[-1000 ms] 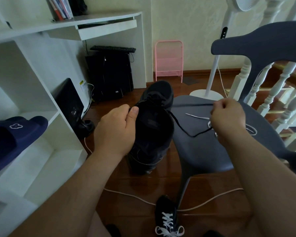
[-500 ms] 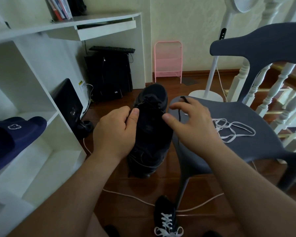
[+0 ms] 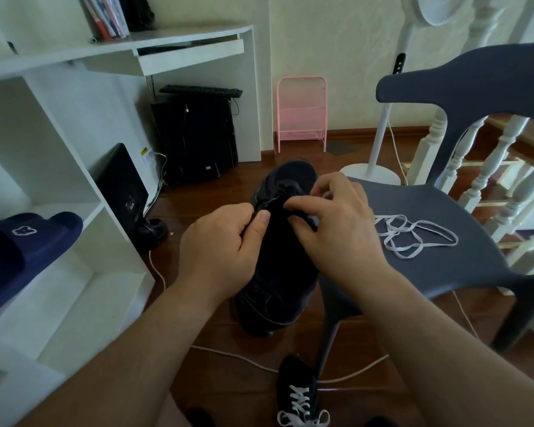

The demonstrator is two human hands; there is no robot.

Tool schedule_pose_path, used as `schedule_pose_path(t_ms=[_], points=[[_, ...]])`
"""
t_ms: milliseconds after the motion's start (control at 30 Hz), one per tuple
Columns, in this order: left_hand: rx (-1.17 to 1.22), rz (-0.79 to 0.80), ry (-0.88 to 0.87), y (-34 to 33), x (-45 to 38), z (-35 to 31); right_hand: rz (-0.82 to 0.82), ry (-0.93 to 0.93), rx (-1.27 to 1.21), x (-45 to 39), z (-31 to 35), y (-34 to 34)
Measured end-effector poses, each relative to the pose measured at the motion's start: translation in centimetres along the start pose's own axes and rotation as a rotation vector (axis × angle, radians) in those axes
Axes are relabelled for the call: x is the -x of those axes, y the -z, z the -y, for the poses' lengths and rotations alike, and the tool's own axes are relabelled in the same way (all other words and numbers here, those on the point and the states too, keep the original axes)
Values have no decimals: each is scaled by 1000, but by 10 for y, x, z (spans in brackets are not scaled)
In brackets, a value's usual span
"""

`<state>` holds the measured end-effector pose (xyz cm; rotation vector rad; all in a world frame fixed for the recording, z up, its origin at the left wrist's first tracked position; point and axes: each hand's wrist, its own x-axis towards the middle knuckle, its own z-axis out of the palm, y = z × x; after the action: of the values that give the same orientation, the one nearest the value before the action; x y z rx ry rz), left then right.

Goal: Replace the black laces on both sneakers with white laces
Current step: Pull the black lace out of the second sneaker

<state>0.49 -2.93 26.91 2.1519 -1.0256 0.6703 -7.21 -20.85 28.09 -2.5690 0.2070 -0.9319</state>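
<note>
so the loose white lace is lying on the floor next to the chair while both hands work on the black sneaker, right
Not quite. The head view shows the loose white lace lying on the chair seat, not the floor. Both the left hand and right hand do work on the black sneaker.

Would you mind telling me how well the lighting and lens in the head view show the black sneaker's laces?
Head view: dim, greenish light; the black sneaker is nearly featureless, its black laces barely separable. Wide-angle lens bows the chair and shelf. The white lace stands out clearly.
</note>
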Motion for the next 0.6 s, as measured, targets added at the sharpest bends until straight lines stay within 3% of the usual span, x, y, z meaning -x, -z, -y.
schedule_pose_path(t_ms=[233, 333, 400, 533, 600], points=[[-29, 10, -2, -3, 1, -6, 9, -52, 72, -3, -1, -2], [-38, 0, 45, -1, 2, -4, -3, -102, -69, -4, -2, -1], [-36, -17, 90, -1, 0, -2, -40, -271, -269, -7, -7, -2], [-10, -37, 126, -1, -2, 1, -126, -789, -759, -16, -30, -1], [8, -29, 112, 0, -2, 2, -86, -825, -729, -16, -40, 3]])
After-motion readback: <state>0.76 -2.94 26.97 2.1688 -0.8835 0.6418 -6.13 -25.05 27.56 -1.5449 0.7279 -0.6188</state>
